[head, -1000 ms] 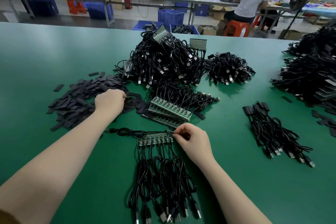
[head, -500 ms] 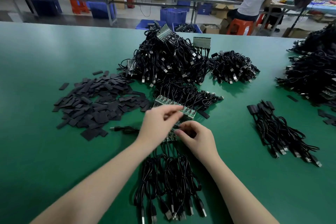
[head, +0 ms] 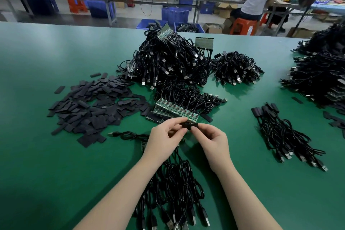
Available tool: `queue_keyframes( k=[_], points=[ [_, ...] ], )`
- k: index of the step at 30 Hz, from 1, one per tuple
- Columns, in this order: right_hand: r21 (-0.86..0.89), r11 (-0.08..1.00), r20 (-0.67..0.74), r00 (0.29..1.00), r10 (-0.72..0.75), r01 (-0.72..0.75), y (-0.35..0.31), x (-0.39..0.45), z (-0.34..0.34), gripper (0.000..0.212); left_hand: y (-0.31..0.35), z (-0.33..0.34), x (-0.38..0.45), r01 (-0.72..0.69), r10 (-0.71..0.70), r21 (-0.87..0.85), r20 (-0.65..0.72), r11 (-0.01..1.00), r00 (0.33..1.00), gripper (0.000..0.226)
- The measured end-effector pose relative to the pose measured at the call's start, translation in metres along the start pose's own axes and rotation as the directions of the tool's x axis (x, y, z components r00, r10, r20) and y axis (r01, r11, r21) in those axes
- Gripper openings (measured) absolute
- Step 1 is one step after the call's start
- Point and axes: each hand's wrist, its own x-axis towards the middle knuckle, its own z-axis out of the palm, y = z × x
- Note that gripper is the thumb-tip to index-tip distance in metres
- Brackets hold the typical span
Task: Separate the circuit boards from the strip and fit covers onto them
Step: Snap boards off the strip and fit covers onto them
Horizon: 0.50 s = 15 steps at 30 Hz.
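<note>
My left hand (head: 165, 139) and my right hand (head: 211, 139) meet above the green table and pinch a small black cover (head: 190, 125) between their fingertips. Whether a board sits inside the cover is hidden by my fingers. Under my hands lies a strip of circuit boards (head: 143, 145), mostly covered, with its black USB cables (head: 173, 188) trailing toward me. Just beyond my fingers, more green board strips (head: 173, 109) are stacked. A heap of flat black covers (head: 93, 108) lies to the left.
A tall tangle of cabled strips (head: 168, 61) rises behind the stack, with a smaller cable pile (head: 237, 69) to its right. A bundle of covered cables (head: 285, 134) lies right of my hands. Further cable heaps (head: 321, 73) crowd the right edge. People sit at benches beyond.
My left hand left the cover heap, came across to the strip, and both hands rose together holding a black cover.
</note>
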Motion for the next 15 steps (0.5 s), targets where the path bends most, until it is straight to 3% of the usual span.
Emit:
queue_keyframes(
  k=[6, 15],
  points=[
    [0.051, 0.999, 0.019, 1.000, 0.008, -0.009, -0.0034, -0.0015, -0.0015, 0.020, -0.0020, -0.0005, 0.0004, -0.049, 0.046, 0.062, 0.049, 0.997, 0.998, 0.048],
    [0.043, 0.999, 0.106, 0.994, -0.023, 0.018, -0.0074, -0.0046, -0.0015, 0.027, -0.0040, -0.0013, -0.0001, -0.053, 0.047, 0.082, 0.074, 0.995, 0.996, 0.040]
  ],
)
